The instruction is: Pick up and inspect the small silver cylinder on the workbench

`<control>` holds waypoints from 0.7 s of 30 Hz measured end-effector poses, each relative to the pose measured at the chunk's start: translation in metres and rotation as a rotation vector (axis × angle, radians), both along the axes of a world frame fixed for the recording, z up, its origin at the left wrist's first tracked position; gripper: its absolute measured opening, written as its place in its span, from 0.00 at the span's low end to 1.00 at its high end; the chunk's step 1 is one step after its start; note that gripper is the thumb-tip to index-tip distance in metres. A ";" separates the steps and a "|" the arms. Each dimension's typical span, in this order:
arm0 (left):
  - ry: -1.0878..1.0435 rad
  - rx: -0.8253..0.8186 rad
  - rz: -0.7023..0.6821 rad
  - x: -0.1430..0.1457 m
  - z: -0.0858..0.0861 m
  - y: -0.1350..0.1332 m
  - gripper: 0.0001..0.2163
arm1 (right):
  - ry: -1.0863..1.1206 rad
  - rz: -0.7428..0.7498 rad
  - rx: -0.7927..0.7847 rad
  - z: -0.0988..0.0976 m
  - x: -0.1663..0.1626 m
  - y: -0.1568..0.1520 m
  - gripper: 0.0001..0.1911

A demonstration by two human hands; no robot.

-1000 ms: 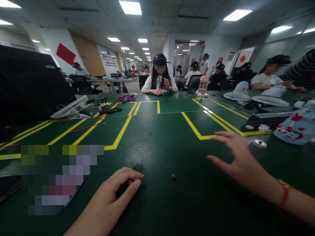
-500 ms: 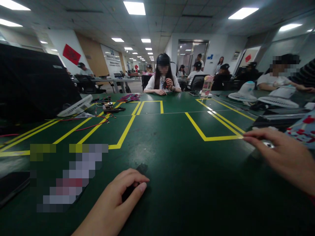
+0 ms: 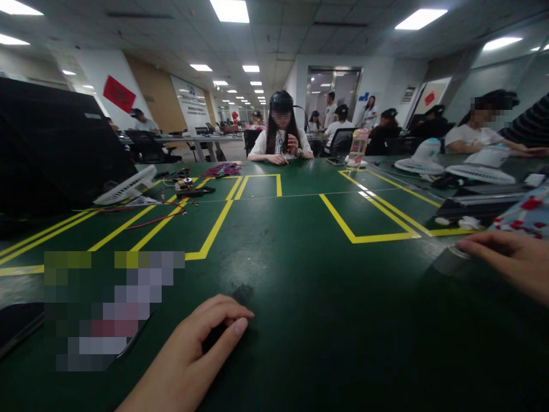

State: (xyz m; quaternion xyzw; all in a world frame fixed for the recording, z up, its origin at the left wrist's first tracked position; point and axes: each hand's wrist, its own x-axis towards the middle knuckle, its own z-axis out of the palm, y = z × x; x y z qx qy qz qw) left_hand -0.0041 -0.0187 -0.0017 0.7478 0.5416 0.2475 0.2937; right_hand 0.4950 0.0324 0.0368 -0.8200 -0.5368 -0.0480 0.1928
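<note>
The left hand (image 3: 201, 346) lies low at the worktop (image 3: 309, 309), grip loosely curled with a gap between thumb and forefinger, near a dark patch (image 3: 243, 293). Farther right is a grey cylinder (image 3: 449, 262); the right hand (image 3: 521, 260) has fingertips at its top edge, whether pinching I cannot tell.

Through the head camera I am viewing an open-plan office whose near end is serving as an electronics workspace. Rows of light panels (image 3: 229, 10) are shining from a tiled ceiling (image 3: 274, 28), people (image 3: 341, 127) are sitting among desks (image 3: 201, 139) and office chairs (image 3: 148, 146), and a green table (image 3: 291, 263) is carrying yellow tape outlines (image 3: 215, 229), bundled wires (image 3: 223, 170) and small electronic parts (image 3: 184, 184).
</note>
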 end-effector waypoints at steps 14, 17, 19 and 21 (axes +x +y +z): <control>0.008 -0.014 -0.004 0.001 0.002 0.000 0.09 | 0.249 0.064 -0.094 0.018 -0.021 -0.006 0.25; 0.020 -0.024 -0.009 -0.001 0.001 0.001 0.09 | 0.375 0.067 -0.084 0.010 -0.007 -0.004 0.26; 0.020 -0.024 -0.015 -0.003 -0.001 0.001 0.10 | 0.410 0.055 -0.130 0.004 0.002 -0.003 0.28; 0.014 -0.022 -0.023 -0.004 -0.002 0.001 0.09 | 0.380 0.090 -0.171 -0.002 0.007 -0.005 0.28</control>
